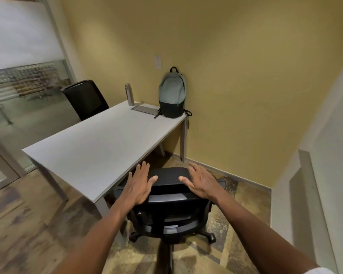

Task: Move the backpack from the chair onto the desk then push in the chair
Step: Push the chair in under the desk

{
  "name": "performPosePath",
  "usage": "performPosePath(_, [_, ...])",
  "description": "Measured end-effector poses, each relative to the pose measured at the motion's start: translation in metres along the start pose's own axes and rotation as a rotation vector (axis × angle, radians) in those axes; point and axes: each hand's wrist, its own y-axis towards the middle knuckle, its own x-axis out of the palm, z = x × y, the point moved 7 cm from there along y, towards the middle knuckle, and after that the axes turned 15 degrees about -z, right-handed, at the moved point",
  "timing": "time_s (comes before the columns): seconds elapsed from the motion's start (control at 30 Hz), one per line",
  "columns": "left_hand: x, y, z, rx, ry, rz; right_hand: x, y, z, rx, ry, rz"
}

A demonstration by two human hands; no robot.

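A grey-green backpack (172, 95) with a black base stands upright on the far right corner of the white desk (99, 147), leaning against the yellow wall. The black office chair (169, 196) stands at the desk's near edge, its seat partly under the top. My left hand (140, 183) and my right hand (201, 181) hover with fingers spread at the two ends of the chair's backrest top. Whether the palms touch the backrest I cannot tell. Neither hand holds anything.
A steel bottle (129, 94) and a flat grey pad (146, 110) sit on the desk left of the backpack. A second black chair (86, 98) stands behind the desk. Glass wall on the left, white wall and ledge (313, 194) on the right.
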Motion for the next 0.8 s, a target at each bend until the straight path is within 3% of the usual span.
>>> performPosePath(0.2, [0.017, -0.006, -0.024, 0.043, 0.066, -0.205, 0.034, -0.005, -0.002, 0.041, -0.094, -0.291])
performPosePath(0.43, [0.021, 0.001, -0.030, 0.100, 0.346, -0.243, 0.034, -0.007, -0.010, 0.003, -0.154, -0.198])
performPosePath(0.8, [0.008, 0.027, -0.027, 0.052, 0.270, -0.197, 0.020, 0.030, 0.001, -0.068, -0.260, -0.105])
